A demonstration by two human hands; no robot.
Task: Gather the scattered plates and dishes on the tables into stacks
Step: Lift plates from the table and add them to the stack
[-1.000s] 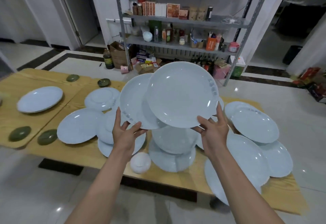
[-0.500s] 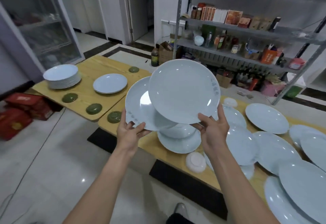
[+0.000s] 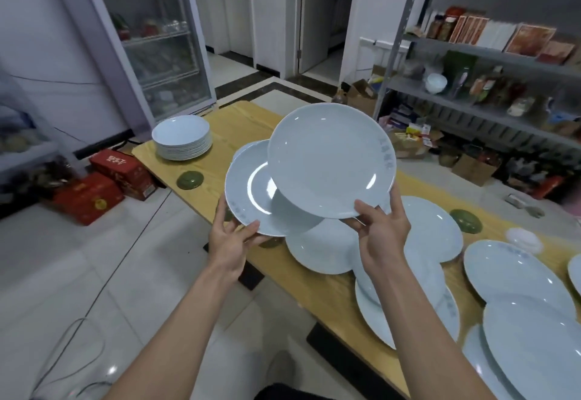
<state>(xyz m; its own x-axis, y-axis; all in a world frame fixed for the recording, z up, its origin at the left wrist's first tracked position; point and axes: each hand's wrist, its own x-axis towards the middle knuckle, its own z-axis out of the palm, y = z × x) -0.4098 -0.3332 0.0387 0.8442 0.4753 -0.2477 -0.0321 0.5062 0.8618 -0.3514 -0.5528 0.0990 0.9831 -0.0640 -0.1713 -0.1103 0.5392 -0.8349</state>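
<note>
— What am I holding?

— Your left grip [image 3: 231, 239] pinches the near rim of the left-hand plate [image 3: 251, 198], with the thumb on its face and the fingers curled beneath. That plate is pale blue, tilted toward you and held clear of the bench [image 3: 239, 126].

— And my other hand?

— Your right grip [image 3: 382, 233] has the right-hand plate [image 3: 327, 160] by its near rim in the same way, thumb on top. It's tilted too, and held a little higher. Its left side overlaps in front of the left-hand plate. I cannot tell whether the two touch.

— Where's the stack?

— The stack of plates [image 3: 182, 138] stands at the far left end of the bench, well apart from your hands and near the glass-door fridge [image 3: 157, 37]. A small green dish [image 3: 190, 179] sits on the bench just on the near side of the stack.

— What lies loose on the bench?

— A flat plate [image 3: 323, 251] lies directly under your hands. Another plate [image 3: 434, 229] is just to its right, and more pale plates overlap one another toward your right. Beyond those you have a second green dish [image 3: 465, 220] and a small white upturned bowl [image 3: 523, 239].
</note>
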